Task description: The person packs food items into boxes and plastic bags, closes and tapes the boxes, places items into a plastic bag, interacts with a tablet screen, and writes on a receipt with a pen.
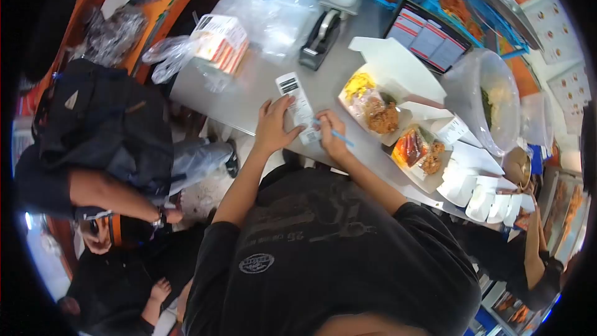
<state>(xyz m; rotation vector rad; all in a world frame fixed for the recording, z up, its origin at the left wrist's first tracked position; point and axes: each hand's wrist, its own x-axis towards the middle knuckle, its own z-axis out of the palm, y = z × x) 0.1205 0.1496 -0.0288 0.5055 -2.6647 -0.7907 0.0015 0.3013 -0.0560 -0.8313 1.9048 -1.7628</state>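
A printed paper receipt (301, 107) lies on the steel counter (249, 96) in front of me. My left hand (275, 126) rests on the receipt's left side, thumb and fingers apart. In my right hand (331, 132) is a light blue pen (342, 139), its tip end over the paper's right edge. To the right stands an open white food box (398, 74) with yellow egg and fried chicken (380, 116). Nearer me is a second open box (418, 155) with sauced food and fried pieces.
A tape dispenser (320, 37) and clear plastic bags (267, 12) lie at the back. A bagged carton (221, 43) stands left. Behind the boxes are a tablet (429, 36) and a clear tub (485, 99). Other people stand left, near a black backpack (106, 124), and right.
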